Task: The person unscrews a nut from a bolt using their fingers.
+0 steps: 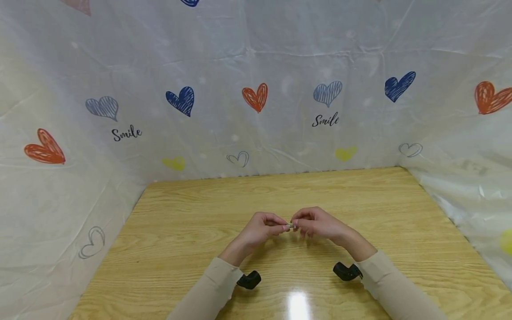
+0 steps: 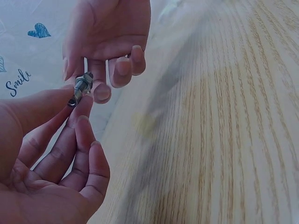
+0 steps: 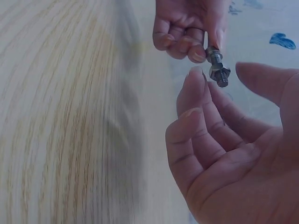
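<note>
Right wrist view shows me left hand (image 3: 190,23) pinching a bolt (image 3: 215,59); right hand (image 3: 233,161), empty, loosely parted beside its nut (image 3: 218,73).

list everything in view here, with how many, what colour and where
threaded metal bolt: one, silver, one end pinched by the left hand
hexagonal metal nut: one, silver, on the bolt
wood-grain table: one, yellow-brown, below the hands
creased plastic-looking sheet: white, behind and beside the table
printed hearts: many, red, blue, yellow, grey, on the sheet
printed "Smile" words: two in the head view, black, on the sheet
angular pieces: two, black, at the cuffs
long sleeves: two, beige, on the arms
left hand: one, holding the bolt
right hand: one, around the nut's end
</note>
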Motion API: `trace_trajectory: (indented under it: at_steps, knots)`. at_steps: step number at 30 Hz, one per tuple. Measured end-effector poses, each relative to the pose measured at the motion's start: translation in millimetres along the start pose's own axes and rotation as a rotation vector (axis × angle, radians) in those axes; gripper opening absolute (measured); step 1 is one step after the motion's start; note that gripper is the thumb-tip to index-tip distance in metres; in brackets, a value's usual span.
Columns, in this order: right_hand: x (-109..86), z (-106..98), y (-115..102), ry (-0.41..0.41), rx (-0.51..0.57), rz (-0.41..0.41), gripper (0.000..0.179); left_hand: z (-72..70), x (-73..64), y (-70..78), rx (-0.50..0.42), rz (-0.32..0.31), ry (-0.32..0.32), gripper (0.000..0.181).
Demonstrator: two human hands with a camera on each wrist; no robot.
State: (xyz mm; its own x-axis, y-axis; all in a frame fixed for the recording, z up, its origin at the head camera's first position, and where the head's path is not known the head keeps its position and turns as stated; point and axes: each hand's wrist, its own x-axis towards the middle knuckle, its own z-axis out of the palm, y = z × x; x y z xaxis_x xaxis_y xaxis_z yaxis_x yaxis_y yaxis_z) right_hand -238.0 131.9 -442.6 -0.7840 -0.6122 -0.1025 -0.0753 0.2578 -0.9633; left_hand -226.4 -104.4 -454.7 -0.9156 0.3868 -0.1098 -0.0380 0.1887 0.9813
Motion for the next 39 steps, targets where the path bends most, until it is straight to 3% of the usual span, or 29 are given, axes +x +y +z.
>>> trace_trajectory:
  at_steps: [9, 30, 39]
  knots:
    - [-1.9, -2.0, -1.3, 0.002, -0.025, 0.01, 0.033, 2.5, -0.2, 1.9, 0.016, 0.003, 0.009, 0.018]
    - [-1.0, -2.1, 1.3, 0.022, -0.047, -0.049, 0.021, 3.2, -1.8, 4.2, 0.018, 0.014, 0.02, 0.018]
    - [-2.9, -2.4, -1.7, 0.022, -0.059, 0.003, 0.029, 2.6, -0.2, 3.4, 0.025, 0.005, 0.016, 0.019]
